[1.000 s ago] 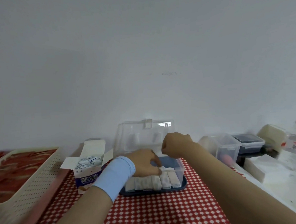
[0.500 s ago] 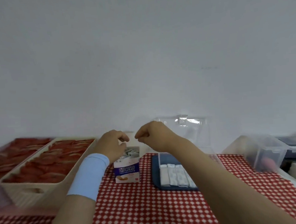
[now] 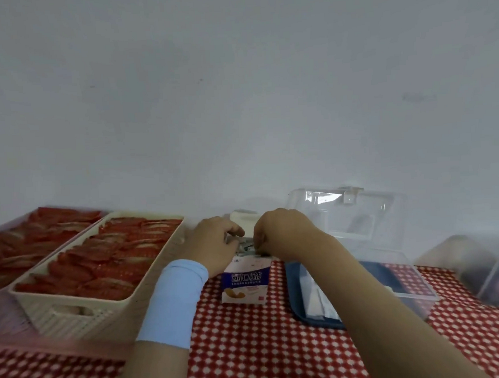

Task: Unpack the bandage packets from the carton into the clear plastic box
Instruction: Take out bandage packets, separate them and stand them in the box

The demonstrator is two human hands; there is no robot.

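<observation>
Paper-wrapped bandage packets [image 3: 246, 246] crowd the mouth of the carton [image 3: 245, 285], which stands upright on the counter's red-check cloth [image 3: 252, 352], just left of the clear plastic box [image 3: 415, 295]. Packets prob. v. light, thin, bendy, a bit slick; best pinched by the top edges, a few at a time. Carton is light card & may tip.

Right hand [image 3: 286, 233]: fingers curled down, pinching among the packets. Left hand [image 3: 213, 243]: fingers curled at the carton mouth; can't tell what they hold.

Cream basket [image 3: 75, 316] sits to the left, w/ a plain pale wall [image 3: 237, 102] behind.
</observation>
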